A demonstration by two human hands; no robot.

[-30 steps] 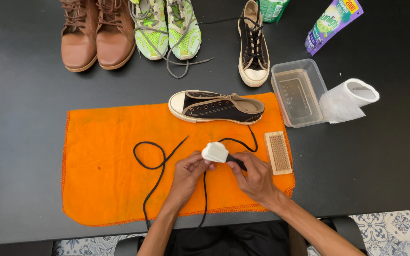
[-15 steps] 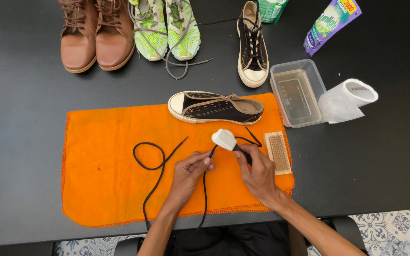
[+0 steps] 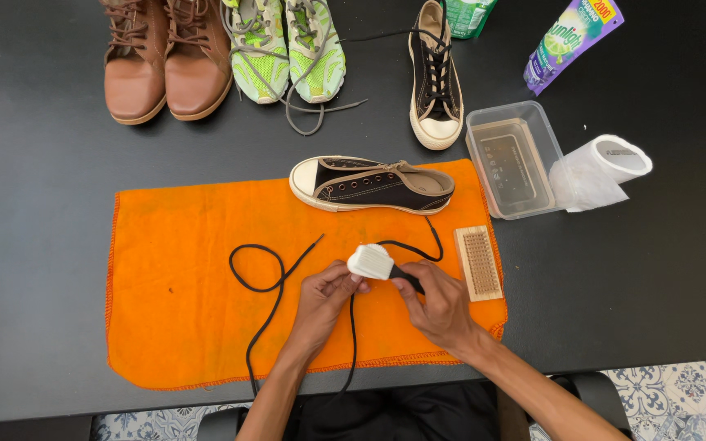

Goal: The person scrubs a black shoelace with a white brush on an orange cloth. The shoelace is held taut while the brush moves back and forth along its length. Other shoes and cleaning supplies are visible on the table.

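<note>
My right hand (image 3: 439,306) grips the dark handle of a small white-headed brush (image 3: 372,262), its head lying against a black shoelace (image 3: 271,287). My left hand (image 3: 323,300) pinches that lace just left of the brush head. The lace loops across an orange cloth (image 3: 181,318) and trails off the table's near edge. A black low-top sneaker (image 3: 372,184) without laces lies on its side at the cloth's far edge. A wooden scrub brush (image 3: 478,262) rests bristles up on the cloth, right of my right hand.
On the black table (image 3: 34,245) behind the cloth stand brown boots (image 3: 165,57), green running shoes (image 3: 288,49) and a second black sneaker (image 3: 435,77). At the right sit a clear plastic tub (image 3: 512,159), a paper roll (image 3: 602,171) and a purple pouch (image 3: 569,41).
The white brush head has moved slightly along the lace near my left fingers, with small back-and-forth shifts. Both hands stay in the same spot on the cloth.
</note>
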